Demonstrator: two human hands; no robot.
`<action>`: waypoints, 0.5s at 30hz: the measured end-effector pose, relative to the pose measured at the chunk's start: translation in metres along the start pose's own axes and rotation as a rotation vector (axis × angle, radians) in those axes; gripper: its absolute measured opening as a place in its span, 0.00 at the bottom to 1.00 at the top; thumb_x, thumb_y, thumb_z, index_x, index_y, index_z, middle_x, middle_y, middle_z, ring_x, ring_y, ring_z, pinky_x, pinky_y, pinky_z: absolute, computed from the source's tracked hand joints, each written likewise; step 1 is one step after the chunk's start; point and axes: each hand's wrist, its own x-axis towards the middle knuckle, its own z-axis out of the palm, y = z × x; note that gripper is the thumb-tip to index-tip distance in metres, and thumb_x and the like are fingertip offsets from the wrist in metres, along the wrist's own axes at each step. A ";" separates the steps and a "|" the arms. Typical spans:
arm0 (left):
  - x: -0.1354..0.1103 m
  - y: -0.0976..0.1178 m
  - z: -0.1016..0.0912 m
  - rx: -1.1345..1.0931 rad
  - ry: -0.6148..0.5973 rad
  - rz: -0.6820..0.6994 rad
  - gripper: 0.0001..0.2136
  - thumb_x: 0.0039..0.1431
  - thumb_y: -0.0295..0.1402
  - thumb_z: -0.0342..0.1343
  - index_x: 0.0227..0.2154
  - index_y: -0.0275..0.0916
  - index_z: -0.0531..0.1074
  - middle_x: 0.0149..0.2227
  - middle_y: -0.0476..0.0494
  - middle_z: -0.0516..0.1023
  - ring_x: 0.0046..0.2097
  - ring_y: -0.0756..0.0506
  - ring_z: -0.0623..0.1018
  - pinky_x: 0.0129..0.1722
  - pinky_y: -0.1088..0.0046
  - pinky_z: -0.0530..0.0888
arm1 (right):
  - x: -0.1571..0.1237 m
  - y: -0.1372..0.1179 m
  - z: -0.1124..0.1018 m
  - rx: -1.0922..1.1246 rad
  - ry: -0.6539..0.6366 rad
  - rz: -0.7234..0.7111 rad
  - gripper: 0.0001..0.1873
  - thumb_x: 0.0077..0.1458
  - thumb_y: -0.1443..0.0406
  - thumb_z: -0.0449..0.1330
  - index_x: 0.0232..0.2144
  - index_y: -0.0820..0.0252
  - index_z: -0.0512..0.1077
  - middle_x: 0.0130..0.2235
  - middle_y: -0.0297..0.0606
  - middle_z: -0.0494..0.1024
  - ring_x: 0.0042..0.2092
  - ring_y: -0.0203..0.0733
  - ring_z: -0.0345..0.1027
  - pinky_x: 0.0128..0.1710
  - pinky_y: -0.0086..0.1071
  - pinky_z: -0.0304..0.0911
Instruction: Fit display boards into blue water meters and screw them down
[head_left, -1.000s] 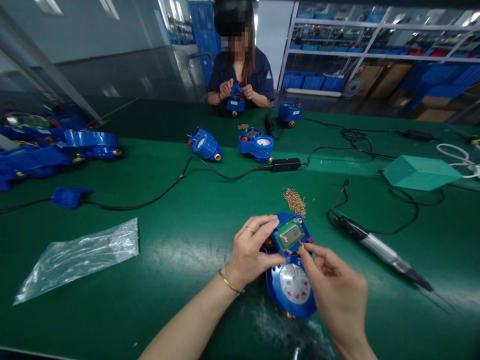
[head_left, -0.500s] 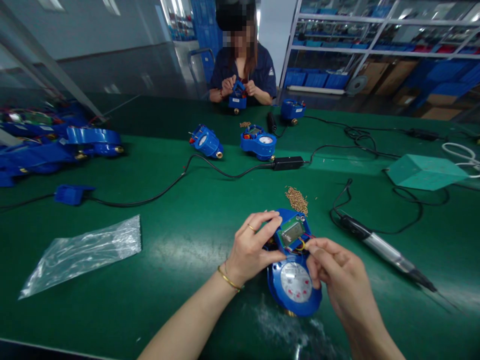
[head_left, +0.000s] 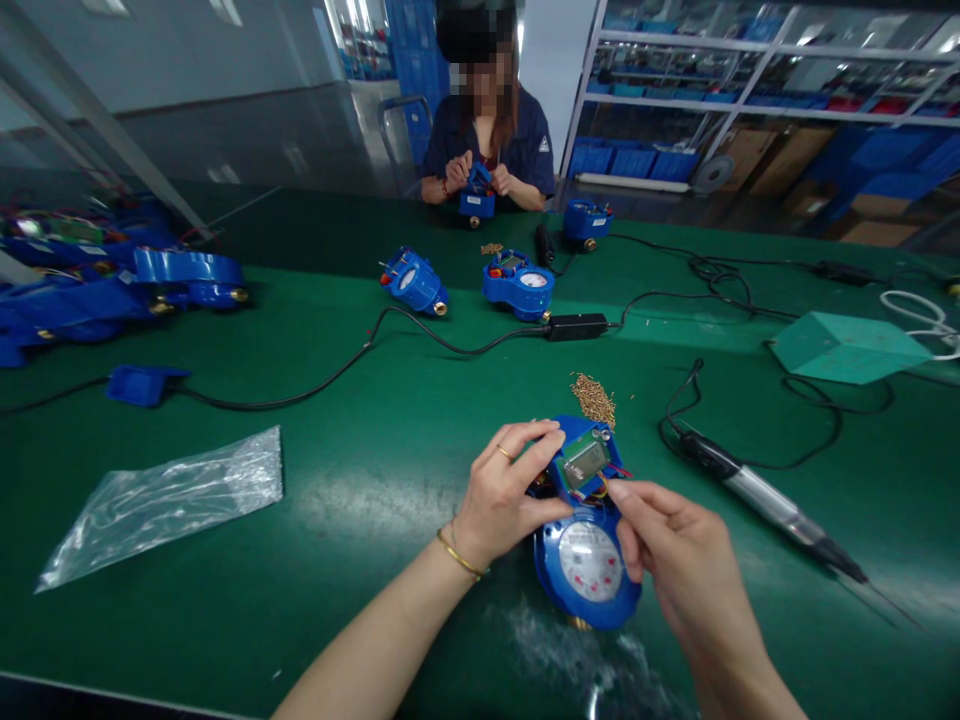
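A blue water meter (head_left: 589, 565) with a round white dial lies on the green table in front of me. At its upper end sits a circuit board with a small display (head_left: 585, 465), and thin red and yellow wires (head_left: 600, 490) run along the board's lower edge. My left hand (head_left: 506, 490) is closed around the left side of the display end, thumb below and fingers on top. My right hand (head_left: 671, 545) has its thumb and index finger pinched together at the wires, its other fingers curled beside the dial. The fingertips partly cover the wires.
Small brass screws (head_left: 594, 400) lie in a pile just beyond the meter. An electric screwdriver (head_left: 772, 505) rests at right, a clear plastic bag (head_left: 165, 505) at left. Black cables cross the table towards a green box (head_left: 847, 347). Opposite, a co-worker (head_left: 487, 140) handles another blue meter.
My right fingertips have shifted slightly up and left, and the yellow wire loop now sits lower and less exposed by the display. My left hand keeps its hold.
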 end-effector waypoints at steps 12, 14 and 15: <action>0.001 0.000 0.000 -0.012 -0.008 0.021 0.26 0.52 0.37 0.67 0.54 0.40 0.67 0.51 0.36 0.76 0.52 0.40 0.77 0.49 0.59 0.78 | 0.009 0.003 -0.007 0.000 -0.060 0.017 0.20 0.43 0.53 0.73 0.28 0.63 0.74 0.13 0.29 0.67 0.14 0.30 0.55 0.14 0.23 0.51; 0.002 0.000 0.000 -0.009 -0.014 0.026 0.27 0.52 0.37 0.67 0.54 0.41 0.67 0.51 0.36 0.76 0.52 0.39 0.77 0.49 0.59 0.78 | 0.007 0.002 -0.006 -0.047 -0.041 -0.026 0.20 0.44 0.53 0.72 0.28 0.63 0.73 0.14 0.28 0.67 0.14 0.30 0.55 0.15 0.23 0.52; 0.002 0.000 0.000 -0.007 -0.019 0.030 0.27 0.52 0.37 0.67 0.54 0.40 0.67 0.51 0.36 0.76 0.52 0.39 0.77 0.50 0.59 0.78 | 0.006 0.001 -0.006 -0.081 -0.031 -0.052 0.19 0.45 0.53 0.71 0.28 0.62 0.73 0.14 0.28 0.66 0.14 0.30 0.55 0.15 0.23 0.52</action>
